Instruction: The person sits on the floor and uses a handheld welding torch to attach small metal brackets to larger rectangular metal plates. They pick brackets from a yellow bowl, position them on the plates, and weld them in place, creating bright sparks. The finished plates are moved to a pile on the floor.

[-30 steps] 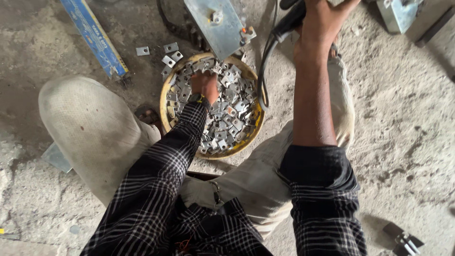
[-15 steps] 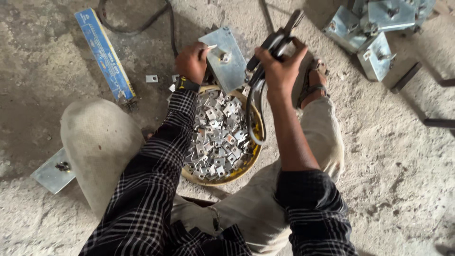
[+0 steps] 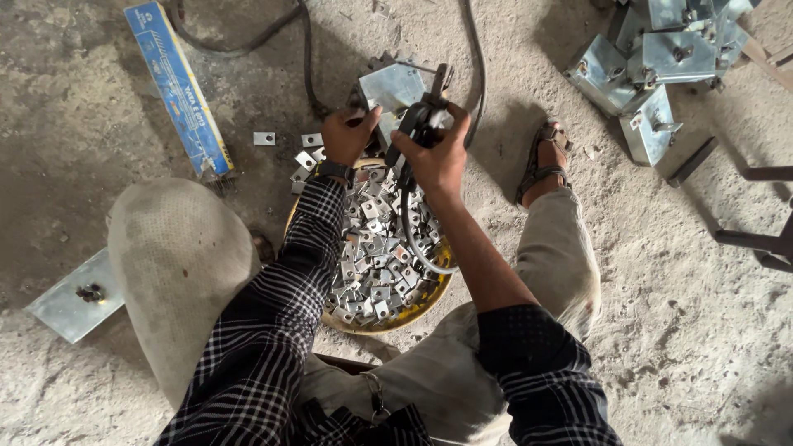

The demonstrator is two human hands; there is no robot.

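plate on floor just beyond bowl | left hand fingers closed on plate's near edge | right hand clamped on black tool, its tip at plate | bowl full of small brackets | blue box left of bowl | plate stack far right
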